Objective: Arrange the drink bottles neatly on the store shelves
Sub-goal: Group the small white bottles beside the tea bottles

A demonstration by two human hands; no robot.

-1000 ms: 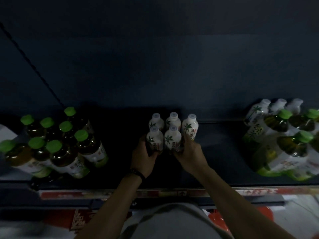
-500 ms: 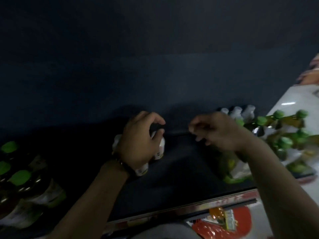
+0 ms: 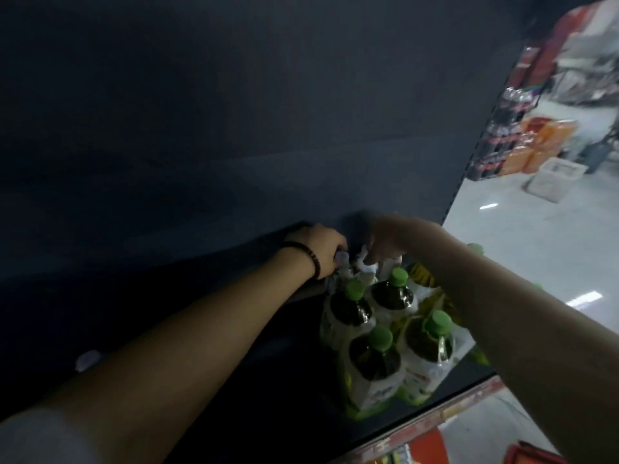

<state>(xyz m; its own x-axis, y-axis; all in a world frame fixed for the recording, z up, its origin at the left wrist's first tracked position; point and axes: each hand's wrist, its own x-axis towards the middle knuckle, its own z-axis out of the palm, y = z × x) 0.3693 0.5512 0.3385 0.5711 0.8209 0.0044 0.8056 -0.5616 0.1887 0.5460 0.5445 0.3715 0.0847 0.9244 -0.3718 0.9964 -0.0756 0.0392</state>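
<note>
On the dark shelf [image 3: 261, 390], both my hands reach to the back right, behind a cluster of green-capped tea bottles [image 3: 390, 298]. My left hand [image 3: 320, 246], with a bead bracelet at the wrist, curls its fingers over the top of a small white bottle [image 3: 442, 259]. My right hand [image 3: 390, 239] grips the neck of another small white bottle [image 3: 366, 267] beside it. The bodies of both white bottles are mostly hidden by the tea bottles and blurred.
A white bottle cap [image 3: 87, 360] shows at the lower left by my forearm. The shelf's red price strip [image 3: 435, 418] runs along the front edge. To the right lies the store aisle floor [image 3: 536, 249] with a white crate [image 3: 552, 172] and stacked goods.
My view has swung right. Both hands left the middle group of white bottles and moved to the white bottles behind the right-hand tea bottles, closing on them.
</note>
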